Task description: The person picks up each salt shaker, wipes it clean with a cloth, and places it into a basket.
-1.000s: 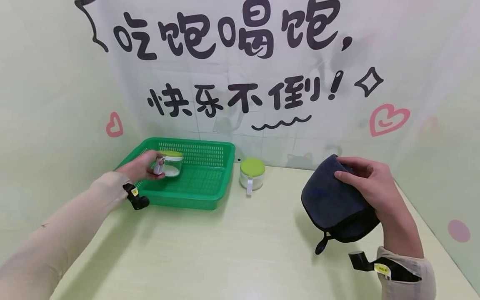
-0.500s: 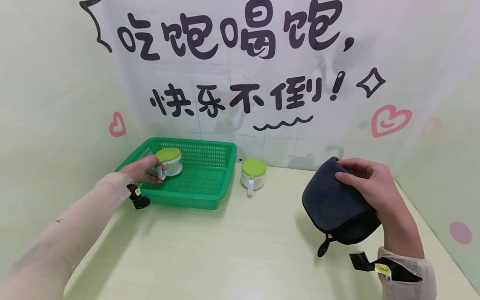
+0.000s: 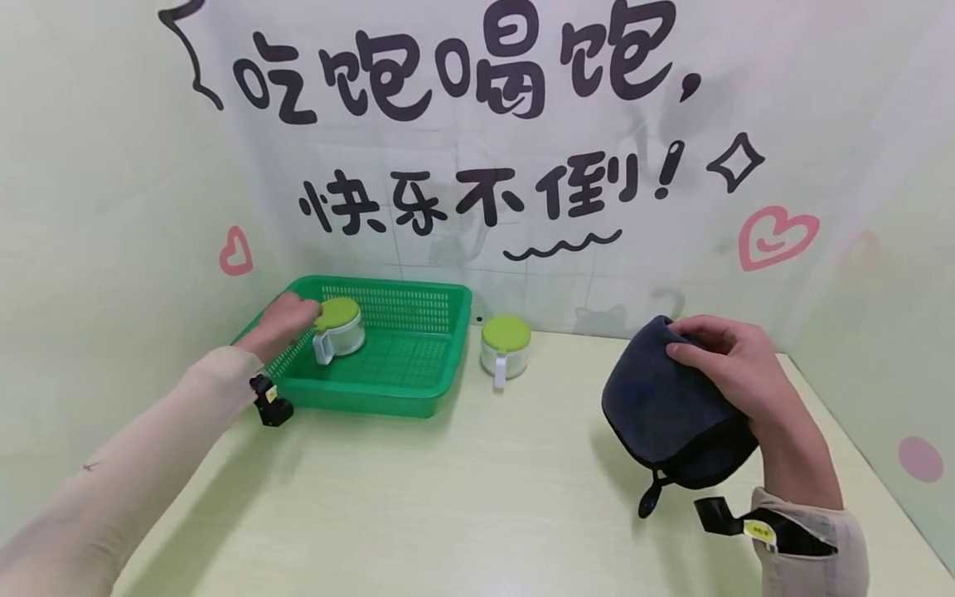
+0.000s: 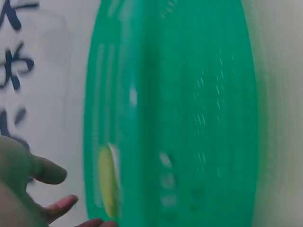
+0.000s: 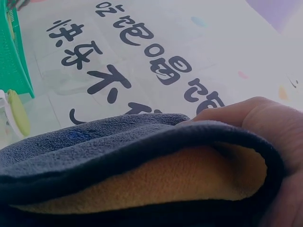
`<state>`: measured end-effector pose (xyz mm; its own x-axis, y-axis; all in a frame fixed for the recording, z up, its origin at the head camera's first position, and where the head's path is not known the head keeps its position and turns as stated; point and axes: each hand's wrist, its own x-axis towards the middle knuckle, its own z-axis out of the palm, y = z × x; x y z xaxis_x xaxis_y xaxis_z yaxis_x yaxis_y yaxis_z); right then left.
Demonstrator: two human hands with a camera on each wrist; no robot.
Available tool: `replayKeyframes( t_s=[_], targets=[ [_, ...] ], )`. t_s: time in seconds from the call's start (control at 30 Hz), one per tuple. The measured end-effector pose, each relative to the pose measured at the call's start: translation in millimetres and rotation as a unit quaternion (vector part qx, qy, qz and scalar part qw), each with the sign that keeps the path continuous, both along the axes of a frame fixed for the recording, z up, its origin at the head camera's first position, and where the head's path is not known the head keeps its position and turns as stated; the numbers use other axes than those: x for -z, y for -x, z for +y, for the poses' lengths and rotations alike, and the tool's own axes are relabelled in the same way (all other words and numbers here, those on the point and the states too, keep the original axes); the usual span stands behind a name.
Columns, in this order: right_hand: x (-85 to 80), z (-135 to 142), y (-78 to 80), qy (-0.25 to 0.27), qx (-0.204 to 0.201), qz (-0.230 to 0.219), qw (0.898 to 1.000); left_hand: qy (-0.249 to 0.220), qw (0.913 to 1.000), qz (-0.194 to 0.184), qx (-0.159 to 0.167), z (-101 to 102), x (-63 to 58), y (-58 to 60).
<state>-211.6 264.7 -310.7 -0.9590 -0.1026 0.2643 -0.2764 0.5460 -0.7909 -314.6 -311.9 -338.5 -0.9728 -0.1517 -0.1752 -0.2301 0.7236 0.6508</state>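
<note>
In the head view, a clear seasoning jar with a lime-green lid and white handle stands inside the green basket, at its left side. My left hand is beside that jar, above the basket's left part. The left wrist view shows its fingers apart, holding nothing. A second similar jar stands on the table, right of the basket. At the right, my right hand pinches a folded dark blue-grey cloth by its top, above the table. Its inner side is orange, and a loop hangs from its lower edge.
A pale wooden table carries the basket and the second jar. Behind it hangs a white sheet with large black lettering. Pale green walls stand at left and right.
My left hand has let go of the seasoning jar's handle and drawn up and left. The jar now stands in the basket. My right hand keeps its grip on the cloth, nearly still.
</note>
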Motion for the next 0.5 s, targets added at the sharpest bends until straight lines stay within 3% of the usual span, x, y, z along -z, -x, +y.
replayKeyframes(
  t_s=[0.1,0.23,0.37,0.5],
  targets=[
    [-1.3,-1,0.2,-0.006,-0.003,0.002,1.0,0.03,0.9961,0.083,0.004,33,-14.7,-12.1],
    [-2.2,-1,-0.3,-0.019,-0.005,0.007,1.0,-0.029,0.9896,0.138,0.027,88,-28.8,-35.3],
    [-1.9,-1,-1.3,-0.023,-0.003,0.01,1.0,-0.136,0.9775,0.144,0.071,141,-25.9,-58.0],
    [-0.7,-3,-2.3,-0.011,0.001,0.013,1.0,-0.241,0.9583,0.109,0.108,188,-3.8,-81.5]
  ],
)
